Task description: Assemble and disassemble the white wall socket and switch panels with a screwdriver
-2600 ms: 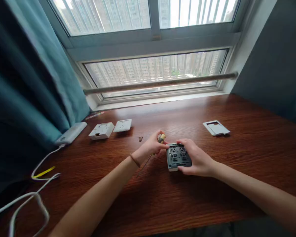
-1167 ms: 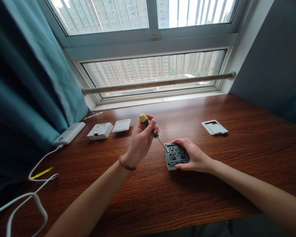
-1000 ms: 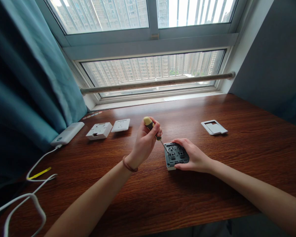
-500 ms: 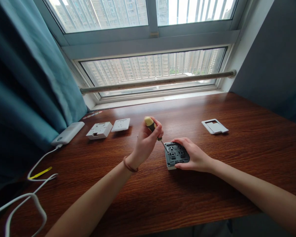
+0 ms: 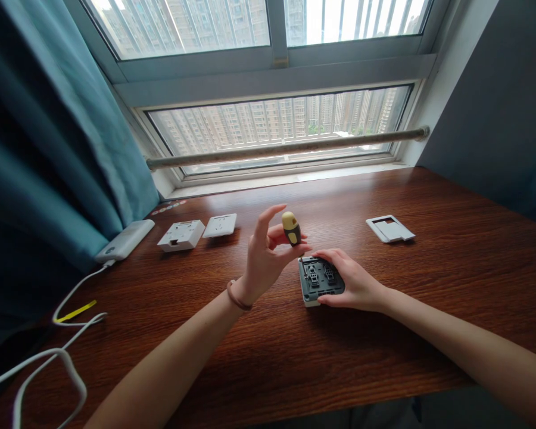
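My left hand (image 5: 270,250) holds a screwdriver (image 5: 292,229) with a yellow and black handle between thumb and fingers; the index finger is raised off it. The screwdriver stands nearly upright, its shaft running down to the left part of a wall switch (image 5: 318,285). The exact seat of the tip is too small to make out. The switch has a dark inner face and a pale base, and its cover is off. My right hand (image 5: 346,280) grips the switch from the right, thumb at the near edge and fingers at the far edge, holding it on the table.
Toward the left of the wooden table (image 5: 268,369) are a white box (image 5: 181,236), a white socket panel (image 5: 220,225) and a white power bank (image 5: 125,241) with a white cable (image 5: 78,285). A white frame with loose plates (image 5: 390,229) lies at the right. A window stands behind.
My left hand has shifted slightly right and loosened its fist into a fingertip hold. The screwdriver has gone from tilted to nearly upright. My right hand and the switch stay put.
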`<state>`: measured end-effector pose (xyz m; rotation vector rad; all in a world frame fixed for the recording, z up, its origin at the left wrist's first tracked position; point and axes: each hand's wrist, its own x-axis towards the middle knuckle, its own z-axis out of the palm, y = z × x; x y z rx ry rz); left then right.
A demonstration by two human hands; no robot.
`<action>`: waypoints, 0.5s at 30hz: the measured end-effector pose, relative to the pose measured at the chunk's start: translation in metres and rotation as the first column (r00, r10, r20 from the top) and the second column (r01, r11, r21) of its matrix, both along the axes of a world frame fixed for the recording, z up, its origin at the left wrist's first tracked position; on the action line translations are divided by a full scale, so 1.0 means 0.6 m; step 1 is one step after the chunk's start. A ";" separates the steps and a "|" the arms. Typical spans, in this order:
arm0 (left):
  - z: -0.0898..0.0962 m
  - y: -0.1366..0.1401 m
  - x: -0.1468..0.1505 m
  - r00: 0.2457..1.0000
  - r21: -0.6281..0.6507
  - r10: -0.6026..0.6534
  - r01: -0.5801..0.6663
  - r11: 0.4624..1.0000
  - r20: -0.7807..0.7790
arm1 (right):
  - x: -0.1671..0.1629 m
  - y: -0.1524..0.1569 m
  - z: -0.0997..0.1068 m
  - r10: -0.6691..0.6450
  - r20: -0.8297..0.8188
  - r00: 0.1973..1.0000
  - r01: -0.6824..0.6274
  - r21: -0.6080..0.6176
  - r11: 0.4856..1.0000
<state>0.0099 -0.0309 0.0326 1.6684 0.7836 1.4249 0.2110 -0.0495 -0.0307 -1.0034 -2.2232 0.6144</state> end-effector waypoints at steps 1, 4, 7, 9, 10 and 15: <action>0.000 0.001 0.000 1.000 0.001 -0.005 0.005 1.000 0.004 | 0.000 0.000 0.000 0.001 -0.003 1.000 -0.001 0.002 1.000; 0.002 0.005 -0.001 0.998 0.005 -0.063 0.063 0.998 0.006 | 0.000 0.000 0.000 0.004 -0.004 1.000 -0.004 0.001 1.000; 0.008 0.010 -0.003 0.985 0.033 -0.172 0.172 0.985 -0.010 | 0.001 0.001 -0.001 0.005 -0.001 1.000 -0.005 -0.001 1.000; 0.012 0.012 -0.005 0.983 0.076 -0.180 0.182 0.980 -0.032 | 0.001 0.001 -0.001 0.007 -0.003 1.000 -0.007 -0.001 1.000; 0.013 0.012 -0.006 0.986 0.102 -0.159 0.162 0.981 -0.043 | 0.001 0.001 -0.001 0.008 -0.007 1.000 -0.008 0.000 1.000; 0.008 0.011 -0.009 0.997 0.147 -0.046 0.053 0.988 -0.055 | 0.002 0.001 -0.001 0.015 -0.022 1.000 -0.015 0.012 1.000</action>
